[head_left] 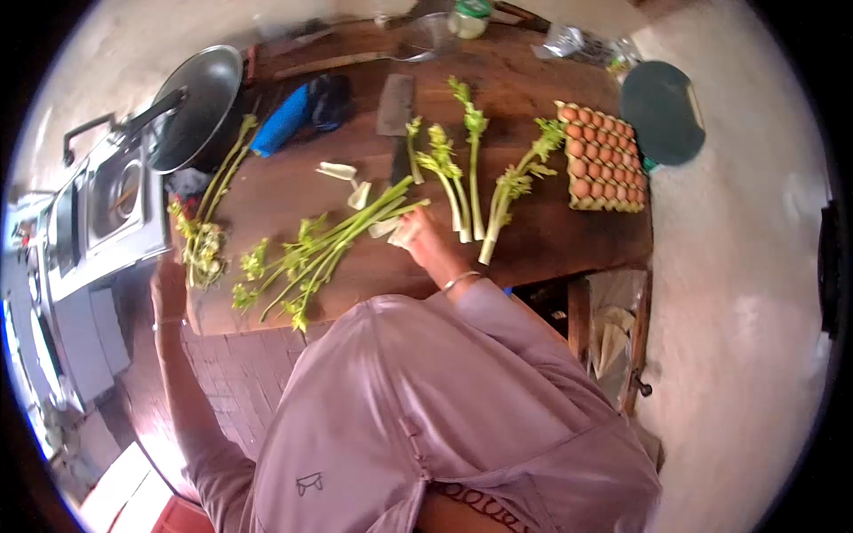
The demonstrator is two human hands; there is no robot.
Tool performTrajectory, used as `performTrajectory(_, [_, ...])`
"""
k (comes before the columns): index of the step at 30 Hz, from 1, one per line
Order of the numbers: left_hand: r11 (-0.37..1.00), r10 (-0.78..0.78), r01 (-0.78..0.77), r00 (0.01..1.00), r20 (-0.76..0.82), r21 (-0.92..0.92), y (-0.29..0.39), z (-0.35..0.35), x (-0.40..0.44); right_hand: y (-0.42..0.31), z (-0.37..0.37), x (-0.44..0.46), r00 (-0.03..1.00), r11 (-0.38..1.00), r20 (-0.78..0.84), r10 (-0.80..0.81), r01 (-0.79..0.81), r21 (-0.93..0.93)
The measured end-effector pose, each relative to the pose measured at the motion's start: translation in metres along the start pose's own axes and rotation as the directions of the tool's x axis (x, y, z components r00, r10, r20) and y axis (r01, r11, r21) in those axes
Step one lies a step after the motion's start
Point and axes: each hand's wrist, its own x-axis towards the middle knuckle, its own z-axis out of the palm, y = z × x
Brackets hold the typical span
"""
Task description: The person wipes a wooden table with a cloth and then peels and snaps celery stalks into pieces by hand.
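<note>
My right hand (425, 242) is at the middle of the wooden table, its fingers closed at the cut ends of a bunch of celery stalks (351, 227). A pale celery piece (383, 228) lies against those fingers. The bunch's leaves point toward the table's near left edge. At the left edge my left hand (167, 280) is beside a heap of celery leaves and trimmings (206, 253); its fingers are too blurred to read. Beyond the bunch lie pale celery offcuts (338, 171). A cleaver (396, 107) lies farther back, its handle toward me.
More celery stalks (502, 200) lie right of centre, near a tray of eggs (606, 160). A black wok (200, 111) stands at the left back, by a gas stove (115, 200). A blue bundle (283, 123) lies behind the offcuts. An open drawer (613, 311) is below the table's right side.
</note>
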Motion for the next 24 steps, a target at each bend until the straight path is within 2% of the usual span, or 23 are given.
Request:
performTrajectory(1, [0.985,0.057,-0.042,0.994,0.09,-0.168,-0.022,0.016,-0.012,-0.017,0.021,-0.025,0.999,0.998,-0.034,-0.012,0.01,-0.062])
performTrajectory(2, [0.992,0.117,-0.114,0.99,0.083,-0.046,-0.011,0.026,-0.027,-0.02,0.008,-0.018,0.98,0.905,-0.057,-0.19,0.152,-0.397])
performTrajectory(3, [0.98,0.177,-0.183,0.981,0.077,0.078,0.004,0.034,-0.043,-0.021,-0.006,-0.01,0.935,0.685,-0.02,-0.353,0.244,-0.686])
performTrajectory(4, [0.994,0.081,-0.089,0.989,0.123,0.06,0.009,0.038,-0.057,-0.02,-0.017,-0.015,0.718,0.497,0.063,-0.693,0.539,-0.68])
performTrajectory(5, [0.999,-0.017,0.009,0.985,0.17,0.049,0.011,0.042,-0.072,-0.042,-0.032,-0.032,0.508,0.036,0.318,-0.801,0.57,-0.821])
performTrajectory(7, [0.975,-0.162,0.176,0.98,0.113,-0.135,0.025,0.059,-0.106,-0.063,-0.072,-0.043,0.574,0.021,0.183,-0.799,0.33,-0.944])
performTrajectory(9, [0.997,0.042,-0.054,0.976,0.212,0.047,-0.013,0.084,-0.137,-0.061,-0.143,-0.023,0.666,0.171,0.032,-0.745,0.237,-0.956])
performTrajectory(11, [0.964,-0.245,0.264,0.91,0.336,-0.013,0.067,0.075,-0.142,-0.066,-0.139,-0.048,0.631,0.13,0.017,-0.776,0.186,-0.974])
performTrajectory(12, [0.999,0.034,-0.041,0.951,0.308,0.016,0.034,0.094,-0.156,-0.065,-0.138,-0.055,0.676,0.035,0.049,-0.735,0.11,-0.993])
performTrajectory(13, [0.999,0.031,-0.04,0.951,0.307,0.02,0.046,0.093,-0.159,-0.063,-0.139,-0.059,0.722,-0.064,0.072,-0.688,0.038,-0.997])
performTrajectory(15, [0.969,-0.194,0.236,0.907,0.373,-0.069,0.078,0.094,-0.161,-0.062,-0.148,-0.059,0.746,-0.039,0.099,-0.659,0.098,-0.994])
performTrajectory(17, [0.979,-0.187,0.204,0.905,0.382,-0.005,0.102,0.09,-0.157,-0.056,-0.171,-0.043,0.684,-0.11,0.202,-0.701,0.176,-0.978])
performTrajectory(19, [0.985,-0.154,0.173,0.919,0.364,-0.02,0.107,0.093,-0.158,-0.061,-0.178,-0.037,0.662,-0.074,0.207,-0.721,0.222,-0.972])
performTrajectory(21, [0.982,-0.166,0.185,0.918,0.361,-0.02,0.113,0.096,-0.161,-0.067,-0.183,-0.039,0.785,0.216,0.099,-0.612,0.286,-0.933])
performTrajectory(22, [0.98,-0.178,0.198,0.915,0.361,-0.02,0.117,0.098,-0.163,-0.069,-0.181,-0.04,0.767,0.303,0.112,-0.632,0.377,-0.875])
performTrajectory(23, [0.98,-0.176,0.196,0.916,0.361,-0.019,0.121,0.102,-0.164,-0.072,-0.181,-0.042,0.766,0.305,0.11,-0.633,0.378,-0.874])
performTrajectory(24, [0.991,-0.116,0.136,0.902,0.416,-0.019,0.125,0.106,-0.163,-0.084,-0.163,-0.057,0.831,0.533,-0.028,-0.555,0.33,-0.779])
